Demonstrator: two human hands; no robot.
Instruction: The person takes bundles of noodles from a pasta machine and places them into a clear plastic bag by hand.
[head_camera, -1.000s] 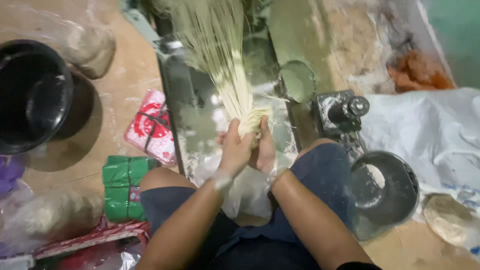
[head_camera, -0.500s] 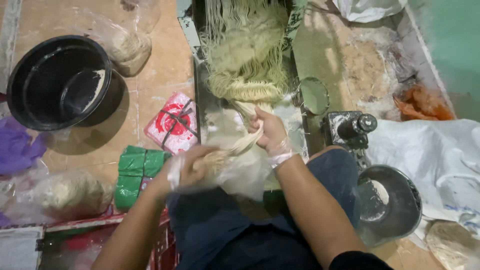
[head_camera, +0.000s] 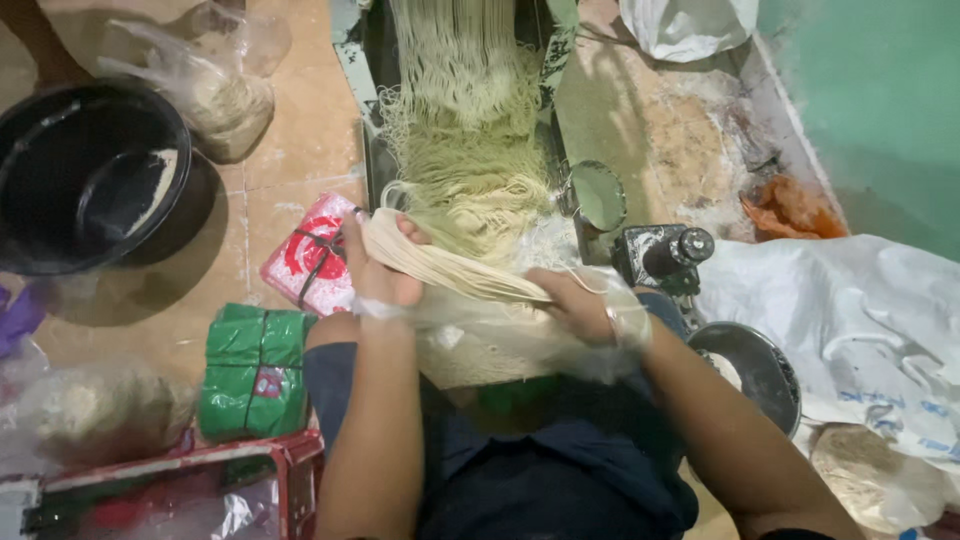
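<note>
Noodles (head_camera: 455, 150), pale and stringy, hang in a wide curtain from the machine chute (head_camera: 352, 60) and heap on its lower edge above the person's lap. They look soft, light and easily torn, best gathered as a bundle. Left hand (head_camera: 375, 265) curls fingers closed around one bundle end (head_camera: 440, 268); right hand (head_camera: 580, 305), gloved in thin plastic, grips the other end.

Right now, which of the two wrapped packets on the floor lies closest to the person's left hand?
The red-and-white packet, right beside the left hand gripping the noodle bundle. The green packet lies lower down, by the knee.
</note>
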